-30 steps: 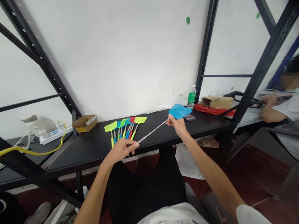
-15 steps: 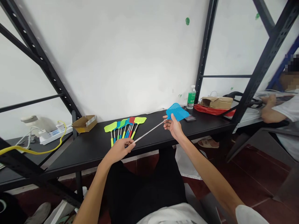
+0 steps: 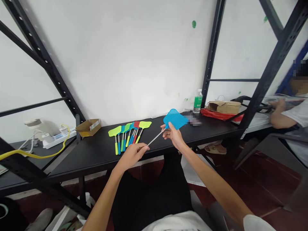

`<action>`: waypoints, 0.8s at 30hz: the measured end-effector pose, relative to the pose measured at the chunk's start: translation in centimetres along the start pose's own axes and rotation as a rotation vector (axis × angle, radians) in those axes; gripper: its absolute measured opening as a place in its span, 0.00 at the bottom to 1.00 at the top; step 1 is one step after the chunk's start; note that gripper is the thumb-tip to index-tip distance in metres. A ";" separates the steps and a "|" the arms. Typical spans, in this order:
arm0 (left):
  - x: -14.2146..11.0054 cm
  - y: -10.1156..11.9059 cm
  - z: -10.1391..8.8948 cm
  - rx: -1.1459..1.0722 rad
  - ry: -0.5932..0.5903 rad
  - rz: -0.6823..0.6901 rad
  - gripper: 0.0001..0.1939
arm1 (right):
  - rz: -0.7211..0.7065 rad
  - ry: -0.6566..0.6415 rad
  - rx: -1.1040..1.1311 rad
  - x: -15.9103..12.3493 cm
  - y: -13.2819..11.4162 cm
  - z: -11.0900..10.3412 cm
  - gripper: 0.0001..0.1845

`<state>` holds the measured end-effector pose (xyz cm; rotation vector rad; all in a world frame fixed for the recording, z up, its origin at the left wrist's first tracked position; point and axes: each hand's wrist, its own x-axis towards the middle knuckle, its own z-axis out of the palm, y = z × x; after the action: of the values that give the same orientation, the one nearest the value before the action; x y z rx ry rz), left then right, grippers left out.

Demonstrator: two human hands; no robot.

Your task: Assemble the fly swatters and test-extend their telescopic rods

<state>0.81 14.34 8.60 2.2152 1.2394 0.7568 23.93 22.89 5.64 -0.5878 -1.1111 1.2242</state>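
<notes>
I hold a blue fly swatter (image 3: 175, 118) with a telescopic metal rod (image 3: 156, 137) above the black table (image 3: 96, 154). My right hand (image 3: 173, 134) pinches the swatter at the base of its mesh head. My left hand (image 3: 132, 155) is closed around the handle end, which it hides. The visible rod between my hands is short. Just beyond my left hand, a row of several fly swatters (image 3: 127, 132) in green, blue and red lies flat on the table.
A small cardboard box (image 3: 88, 127) sits at the table's back left, a green-labelled bottle (image 3: 197, 100) at the back right. Black rack posts (image 3: 211, 54) frame the bench. A power strip with a yellow cable (image 3: 55, 137) lies left. Another person (image 3: 288, 112) works at far right.
My hands have come closer together and the visible rod has grown shorter. The blue head has moved left and toward me.
</notes>
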 end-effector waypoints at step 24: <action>0.2 1.2 1.5 0.297 0.250 0.013 0.21 | 0.091 -0.302 -0.095 -1.7 0.8 1.9 0.25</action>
<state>2.60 13.74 8.36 2.4209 1.5461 0.9292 21.93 21.16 5.09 -0.5417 -1.4143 1.3756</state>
